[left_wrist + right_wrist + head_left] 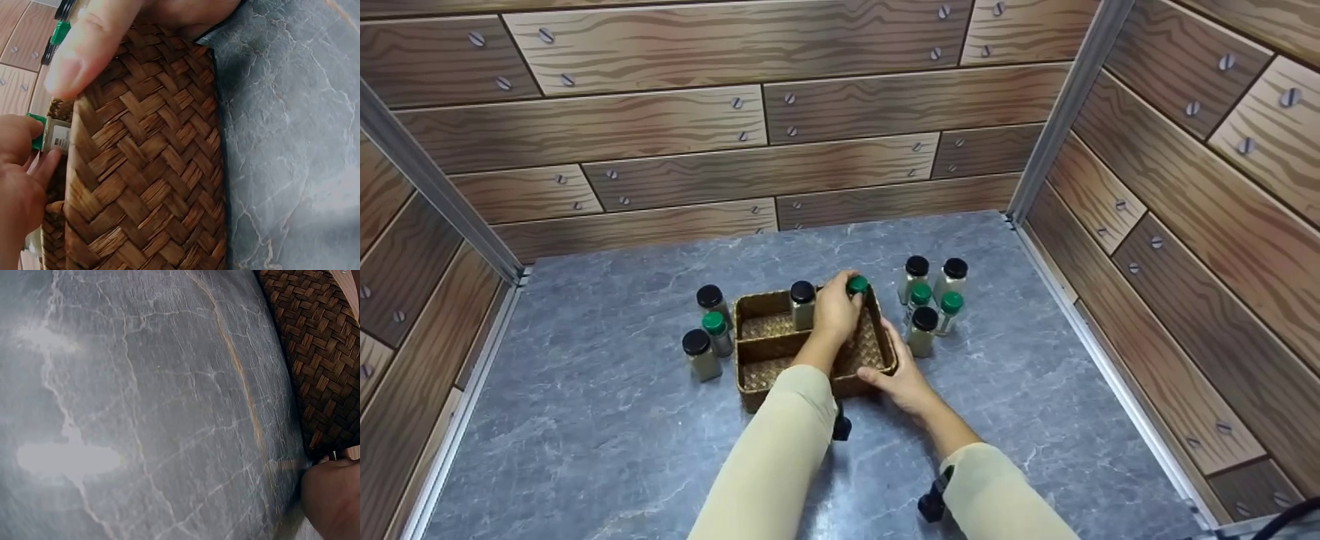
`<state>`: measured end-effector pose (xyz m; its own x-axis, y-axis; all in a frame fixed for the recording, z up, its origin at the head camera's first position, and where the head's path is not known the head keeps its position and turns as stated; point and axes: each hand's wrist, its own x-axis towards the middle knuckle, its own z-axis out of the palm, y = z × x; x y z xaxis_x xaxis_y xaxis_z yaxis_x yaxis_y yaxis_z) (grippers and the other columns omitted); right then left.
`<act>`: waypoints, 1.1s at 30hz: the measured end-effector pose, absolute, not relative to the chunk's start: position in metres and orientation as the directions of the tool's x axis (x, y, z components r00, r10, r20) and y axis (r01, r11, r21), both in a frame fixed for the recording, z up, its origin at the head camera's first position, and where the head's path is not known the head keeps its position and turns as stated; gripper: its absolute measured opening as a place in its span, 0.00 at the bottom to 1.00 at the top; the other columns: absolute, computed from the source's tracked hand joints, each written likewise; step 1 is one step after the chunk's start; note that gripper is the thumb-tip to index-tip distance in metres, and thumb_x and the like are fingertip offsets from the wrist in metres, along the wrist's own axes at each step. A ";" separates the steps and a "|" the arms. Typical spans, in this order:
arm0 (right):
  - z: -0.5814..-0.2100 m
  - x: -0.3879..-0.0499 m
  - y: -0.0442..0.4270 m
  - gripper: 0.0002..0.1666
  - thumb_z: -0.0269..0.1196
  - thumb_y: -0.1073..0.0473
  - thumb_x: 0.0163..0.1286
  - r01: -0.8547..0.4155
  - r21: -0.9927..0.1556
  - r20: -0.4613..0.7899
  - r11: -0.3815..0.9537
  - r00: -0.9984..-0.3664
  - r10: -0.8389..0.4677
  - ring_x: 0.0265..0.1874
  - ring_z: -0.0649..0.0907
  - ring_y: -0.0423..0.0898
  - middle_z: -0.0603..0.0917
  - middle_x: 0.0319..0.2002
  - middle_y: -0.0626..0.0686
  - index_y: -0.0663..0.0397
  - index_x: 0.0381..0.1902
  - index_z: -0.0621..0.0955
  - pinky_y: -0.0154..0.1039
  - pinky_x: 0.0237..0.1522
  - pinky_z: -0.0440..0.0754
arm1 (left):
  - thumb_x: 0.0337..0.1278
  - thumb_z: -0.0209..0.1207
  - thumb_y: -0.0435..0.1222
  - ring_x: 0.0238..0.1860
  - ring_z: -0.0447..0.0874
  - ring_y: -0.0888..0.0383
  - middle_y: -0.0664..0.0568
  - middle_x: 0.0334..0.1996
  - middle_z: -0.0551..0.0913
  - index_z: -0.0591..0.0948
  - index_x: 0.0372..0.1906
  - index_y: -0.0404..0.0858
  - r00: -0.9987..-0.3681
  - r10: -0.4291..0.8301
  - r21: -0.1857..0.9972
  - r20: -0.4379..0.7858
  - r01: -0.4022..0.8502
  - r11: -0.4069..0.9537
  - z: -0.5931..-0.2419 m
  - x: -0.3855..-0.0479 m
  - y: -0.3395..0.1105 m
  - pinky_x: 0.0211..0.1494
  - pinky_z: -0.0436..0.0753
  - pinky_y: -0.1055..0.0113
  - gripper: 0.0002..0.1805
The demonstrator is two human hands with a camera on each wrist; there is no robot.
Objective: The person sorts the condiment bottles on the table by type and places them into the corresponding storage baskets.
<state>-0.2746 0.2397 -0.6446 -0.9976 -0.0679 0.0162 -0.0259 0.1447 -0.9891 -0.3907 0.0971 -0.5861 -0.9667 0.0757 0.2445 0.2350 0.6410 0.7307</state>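
Note:
A divided woven basket [791, 345] stands at the middle of the table. My left hand [836, 307] reaches over it and holds a green-capped spice jar [856, 284] at the far end of the right compartment. My right hand [907, 379] grips the basket's near right corner, its thumb over the rim. In the back left compartment stands a black-capped spice jar [802, 304]. The left wrist view shows a thumb on the woven wall [152, 157], and beyond it fingers on the jar's green cap [37, 129]. The woven wall [318, 354] fills the right wrist view's upper right.
Left of the basket stand a green-capped jar [717, 334] and two black-capped jars [702, 356]. Several more, black-capped [921, 330] and green-capped [951, 311], cluster to its right. The grey marbled tabletop [607, 420] is bounded by wood-patterned walls [675, 127].

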 end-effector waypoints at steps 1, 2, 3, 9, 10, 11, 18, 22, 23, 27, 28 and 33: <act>-0.644 -0.274 0.240 0.64 0.80 0.54 0.64 -0.024 -0.989 0.015 0.146 -0.998 -0.066 0.82 0.63 0.64 0.58 0.84 0.66 0.40 0.89 0.55 0.61 0.85 0.57 | 0.69 0.68 0.33 0.64 0.89 0.45 0.43 0.62 0.90 0.84 0.66 0.41 -0.965 0.069 0.729 0.253 0.237 0.642 -0.587 -0.390 0.097 0.70 0.86 0.49 0.22; -0.644 -0.274 0.240 0.64 0.80 0.54 0.64 -0.023 -0.989 0.014 0.147 -0.998 -0.065 0.82 0.63 0.64 0.58 0.84 0.66 0.40 0.89 0.55 0.62 0.85 0.57 | 0.69 0.68 0.33 0.64 0.89 0.45 0.43 0.62 0.90 0.84 0.66 0.41 -0.964 0.063 0.730 0.259 0.239 0.641 -0.587 -0.390 0.098 0.69 0.87 0.49 0.22; -0.644 -0.274 0.240 0.64 0.80 0.54 0.64 -0.025 -0.989 0.015 0.148 -0.998 -0.065 0.82 0.63 0.64 0.58 0.84 0.66 0.40 0.89 0.55 0.63 0.85 0.57 | 0.69 0.68 0.33 0.64 0.90 0.45 0.43 0.62 0.90 0.84 0.66 0.41 -0.963 0.060 0.731 0.262 0.239 0.640 -0.587 -0.390 0.098 0.69 0.87 0.49 0.22; -0.645 -0.274 0.238 0.63 0.80 0.54 0.65 -0.028 -0.988 0.018 0.152 -0.997 -0.069 0.82 0.63 0.64 0.58 0.84 0.66 0.40 0.89 0.56 0.62 0.85 0.57 | 0.69 0.69 0.32 0.64 0.90 0.43 0.42 0.62 0.90 0.84 0.67 0.40 -0.952 0.073 0.718 0.297 0.273 0.640 -0.590 -0.387 0.096 0.69 0.87 0.50 0.23; -0.645 -0.273 0.239 0.64 0.80 0.54 0.65 -0.026 -0.988 0.015 0.153 -0.998 -0.069 0.82 0.63 0.64 0.58 0.84 0.66 0.40 0.89 0.56 0.62 0.85 0.57 | 0.68 0.69 0.32 0.63 0.90 0.44 0.42 0.61 0.90 0.83 0.68 0.40 -0.946 0.077 0.706 0.315 0.288 0.647 -0.596 -0.390 0.096 0.68 0.88 0.51 0.24; -0.645 -0.273 0.239 0.64 0.80 0.54 0.64 -0.024 -0.988 0.013 0.150 -0.998 -0.068 0.81 0.64 0.64 0.58 0.84 0.66 0.40 0.89 0.56 0.62 0.85 0.57 | 0.68 0.70 0.32 0.63 0.90 0.43 0.42 0.62 0.90 0.82 0.69 0.41 -0.944 0.085 0.703 0.319 0.296 0.647 -0.597 -0.390 0.096 0.68 0.88 0.51 0.26; -0.643 -0.273 0.239 0.63 0.80 0.55 0.65 -0.010 -0.989 0.002 0.144 -0.998 -0.060 0.81 0.64 0.65 0.58 0.83 0.66 0.39 0.89 0.56 0.61 0.85 0.59 | 0.69 0.69 0.32 0.73 0.81 0.42 0.41 0.73 0.81 0.74 0.78 0.43 -0.958 0.152 0.728 0.243 0.284 0.624 -0.590 -0.386 0.093 0.75 0.83 0.50 0.35; -0.641 -0.272 0.237 0.64 0.80 0.54 0.65 -0.006 -0.989 -0.003 0.145 -0.998 -0.066 0.80 0.65 0.65 0.58 0.82 0.67 0.39 0.89 0.55 0.61 0.84 0.61 | 0.72 0.66 0.31 0.78 0.75 0.41 0.40 0.78 0.75 0.70 0.82 0.45 -0.971 0.166 0.758 0.171 0.237 0.607 -0.568 -0.375 0.088 0.81 0.77 0.47 0.37; -0.641 -0.272 0.237 0.64 0.80 0.54 0.65 -0.006 -0.990 -0.003 0.141 -0.998 -0.067 0.80 0.64 0.65 0.57 0.82 0.67 0.39 0.89 0.55 0.61 0.84 0.60 | 0.72 0.65 0.32 0.78 0.75 0.41 0.40 0.79 0.74 0.70 0.82 0.46 -0.970 0.168 0.751 0.176 0.242 0.614 -0.566 -0.373 0.088 0.80 0.77 0.44 0.36; -0.642 -0.274 0.237 0.63 0.79 0.56 0.66 0.002 -0.992 -0.010 0.122 -0.998 -0.067 0.80 0.63 0.65 0.57 0.83 0.66 0.37 0.89 0.55 0.61 0.84 0.59 | 0.73 0.64 0.32 0.78 0.75 0.40 0.40 0.79 0.73 0.70 0.82 0.47 -0.962 0.183 0.742 0.202 0.272 0.613 -0.552 -0.366 0.086 0.79 0.78 0.43 0.36; -0.643 -0.274 0.238 0.63 0.78 0.56 0.66 0.003 -0.992 -0.011 0.122 -0.998 -0.068 0.80 0.63 0.65 0.56 0.83 0.66 0.37 0.89 0.55 0.61 0.84 0.59 | 0.73 0.64 0.32 0.77 0.76 0.40 0.40 0.78 0.74 0.70 0.82 0.47 -0.959 0.187 0.741 0.215 0.284 0.608 -0.549 -0.364 0.086 0.77 0.80 0.43 0.36; -0.644 -0.276 0.240 0.62 0.77 0.56 0.68 0.015 -0.991 -0.025 0.134 -0.997 -0.073 0.81 0.62 0.64 0.56 0.83 0.65 0.35 0.89 0.54 0.62 0.85 0.58 | 0.75 0.63 0.33 0.71 0.80 0.44 0.44 0.74 0.77 0.72 0.80 0.47 -0.937 0.223 0.754 0.267 0.348 0.558 -0.536 -0.352 0.079 0.70 0.85 0.52 0.33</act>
